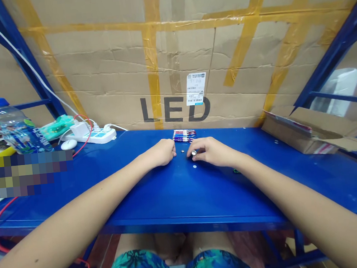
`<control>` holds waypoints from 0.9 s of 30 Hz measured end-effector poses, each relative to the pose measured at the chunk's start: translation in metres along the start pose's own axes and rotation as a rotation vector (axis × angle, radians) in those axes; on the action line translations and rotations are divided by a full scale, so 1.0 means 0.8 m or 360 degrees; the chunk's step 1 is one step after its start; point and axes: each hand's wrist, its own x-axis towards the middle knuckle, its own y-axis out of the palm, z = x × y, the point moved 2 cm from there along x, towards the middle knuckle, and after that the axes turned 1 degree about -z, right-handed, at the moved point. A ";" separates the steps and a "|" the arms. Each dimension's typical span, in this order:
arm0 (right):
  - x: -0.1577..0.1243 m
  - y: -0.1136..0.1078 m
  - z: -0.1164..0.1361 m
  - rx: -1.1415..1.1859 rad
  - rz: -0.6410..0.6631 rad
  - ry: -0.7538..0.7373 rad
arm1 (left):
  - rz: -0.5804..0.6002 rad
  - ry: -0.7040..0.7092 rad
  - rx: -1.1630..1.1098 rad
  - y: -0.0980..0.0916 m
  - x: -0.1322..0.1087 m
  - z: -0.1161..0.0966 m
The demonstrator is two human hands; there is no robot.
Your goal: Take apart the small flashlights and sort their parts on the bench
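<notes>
I'm reading the head feed. Right hand is pinching a small silver metal disc between its fingertips, with the disc sitting close above the glossy blue painted-steel surface. Left hand is resting curled on the surface with its fingers bunched together; I can't tell if it's holding anything. A second silver disc is lying between the hands, just beside the left hand's fingertips. A pale round disc is lying just below the right hand's fingers. A bundle of slim metallic tubes in red, blue and purple is lying side by side just beyond both hands, not touching them.

A corrugated cardboard carton with amber packing tape and a printed LED mark is standing along the back edge. Off to the left, a white power strip is carrying plugs beside a white computer mouse and a clear plastic water bottle with a blue cap. An open cardboard box is sitting on the right.
</notes>
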 end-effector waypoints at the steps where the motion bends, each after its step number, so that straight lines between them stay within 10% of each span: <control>1: 0.000 0.000 -0.001 -0.0002 0.0002 0.0006 | 0.0038 -0.0029 -0.0027 -0.001 -0.002 0.000; 16: 0.000 0.003 -0.012 0.0097 -0.0090 0.0024 | -0.0539 0.0897 -0.0208 -0.010 -0.036 -0.057; 27: 0.000 0.002 -0.011 0.0075 -0.0092 0.0059 | -0.0580 0.0960 -0.0172 -0.012 -0.037 -0.055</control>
